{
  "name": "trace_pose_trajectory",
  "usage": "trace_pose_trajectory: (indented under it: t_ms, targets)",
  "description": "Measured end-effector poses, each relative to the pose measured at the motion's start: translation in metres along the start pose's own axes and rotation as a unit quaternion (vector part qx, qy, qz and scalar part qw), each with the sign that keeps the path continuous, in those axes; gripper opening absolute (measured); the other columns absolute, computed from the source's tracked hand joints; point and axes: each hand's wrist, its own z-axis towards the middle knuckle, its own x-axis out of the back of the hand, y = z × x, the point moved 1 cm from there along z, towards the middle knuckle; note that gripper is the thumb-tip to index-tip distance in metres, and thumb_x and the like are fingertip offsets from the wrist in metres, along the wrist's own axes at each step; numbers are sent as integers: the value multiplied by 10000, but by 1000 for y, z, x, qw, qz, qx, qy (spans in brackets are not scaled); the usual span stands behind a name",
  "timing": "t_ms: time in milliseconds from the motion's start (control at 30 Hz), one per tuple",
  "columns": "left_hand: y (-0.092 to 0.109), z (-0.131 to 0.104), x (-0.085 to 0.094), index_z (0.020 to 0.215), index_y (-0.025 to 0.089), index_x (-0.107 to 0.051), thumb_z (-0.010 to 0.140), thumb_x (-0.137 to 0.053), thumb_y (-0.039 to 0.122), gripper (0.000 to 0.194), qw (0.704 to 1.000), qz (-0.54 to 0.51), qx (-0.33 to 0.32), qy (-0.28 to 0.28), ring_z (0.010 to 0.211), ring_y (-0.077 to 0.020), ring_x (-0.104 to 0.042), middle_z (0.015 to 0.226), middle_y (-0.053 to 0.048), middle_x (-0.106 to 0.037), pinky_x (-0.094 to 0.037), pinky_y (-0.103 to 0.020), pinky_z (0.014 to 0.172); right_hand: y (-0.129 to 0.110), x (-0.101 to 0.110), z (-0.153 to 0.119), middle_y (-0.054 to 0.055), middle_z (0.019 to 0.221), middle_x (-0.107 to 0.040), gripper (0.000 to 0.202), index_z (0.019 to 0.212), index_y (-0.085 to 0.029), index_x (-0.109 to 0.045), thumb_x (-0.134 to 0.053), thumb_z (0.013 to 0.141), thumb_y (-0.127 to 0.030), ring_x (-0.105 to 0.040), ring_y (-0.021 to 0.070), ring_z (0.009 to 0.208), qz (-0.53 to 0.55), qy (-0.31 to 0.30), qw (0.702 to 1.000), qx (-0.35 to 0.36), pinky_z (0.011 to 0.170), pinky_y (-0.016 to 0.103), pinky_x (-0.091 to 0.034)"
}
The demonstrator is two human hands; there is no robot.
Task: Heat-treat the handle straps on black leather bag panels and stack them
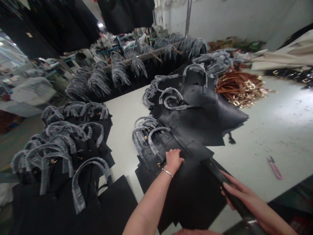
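head view | from above the table (259,130) — forward, down | left hand (174,159) near — wall (227,23) far

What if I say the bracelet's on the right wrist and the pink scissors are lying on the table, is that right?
Not quite: the bracelet is on the left wrist, as the head view shows. The pink scissors do lie on the table.

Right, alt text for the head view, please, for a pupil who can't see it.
A person's left hand rests on stacked black panels while the right hand holds a long black object. Plastic-wrapped handles are nearby; brown straps and pink-handled snips lie on the pale table.
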Motion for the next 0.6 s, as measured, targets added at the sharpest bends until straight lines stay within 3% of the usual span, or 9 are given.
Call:
trace_pose_trajectory:
  t_ms: [233, 367, 433, 500, 600]
  targets:
    - [9, -2, -2, 1132, 229, -566, 808, -699, 351, 371, 1000, 11, 17, 1, 1069, -271, -518, 1085, -80, -607, -406, -407, 891, -21, -25, 45, -24, 626, -622, 775, 1447, -189, -333, -670, 794, -438, -565, 123, 445, -46, -62, 997, -3, 386, 214, -458]
    - [15, -6, 3, 1072, 184, -581, 809, -698, 333, 324, 999, 28, 20, 25, 1090, -284, -493, 1087, -101, -578, -349, -465, 958, -36, -34, 57, -28, 646, -619, 764, 1443, -176, -342, -664, 798, -431, -566, 115, 453, -42, -24, 997, 55, 394, 209, -465]
    - [18, -6, 7, 1108, 153, -558, 836, -661, 278, 316, 998, 22, -19, 55, 1135, -292, -455, 1167, -131, -535, -336, -464, 978, -41, -31, 53, -31, 673, -623, 761, 1434, -201, -362, -682, 784, -434, -576, 115, 479, -29, 2, 996, 89, 412, 211, -481]
    - [21, -3, 9, 1151, 147, -534, 891, -560, 195, 265, 993, 3, -100, 68, 1168, -269, -427, 1244, -135, -499, -347, -418, 985, -39, -24, 45, -30, 694, -632, 771, 1425, -224, -375, -704, 763, -442, -585, 121, 502, -19, 7, 996, 89, 423, 217, -491]
    - [25, 10, 8, 1132, 195, -547, 938, -421, 126, 241, 978, -16, -207, 32, 1154, -214, -440, 1248, -89, -518, -371, -335, 969, -24, -11, 31, -35, 680, -629, 808, 1421, -242, -380, -728, 729, -470, -575, 124, 495, -6, 24, 997, 70, 411, 219, -476]
